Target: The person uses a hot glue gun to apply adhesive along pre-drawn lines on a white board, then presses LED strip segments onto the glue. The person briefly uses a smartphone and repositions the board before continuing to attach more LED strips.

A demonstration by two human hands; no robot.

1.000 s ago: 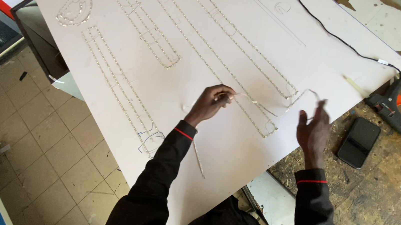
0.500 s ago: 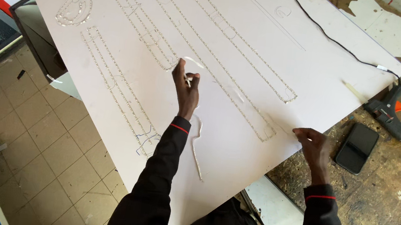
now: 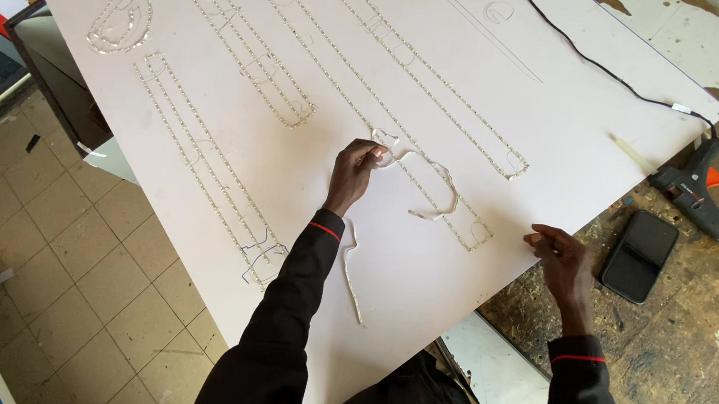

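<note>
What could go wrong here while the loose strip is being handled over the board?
The loose light strip in the left hand curls freely and might snag or twist on the rows already fixed. The white board overhangs the workbench, steadied only by the right hand, so it could tip. The glue gun lies close to the phone.

Left hand [image 3: 354, 170] pinches a loose light strip [image 3: 421, 173] on the white board [image 3: 566, 135].

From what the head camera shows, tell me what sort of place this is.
Probably a sign-making or craft workshop: a large white board laid with rows of small light strips, a glue gun on a scarred, paint-stained workbench, and the left hand pinching a loose strip.
</note>
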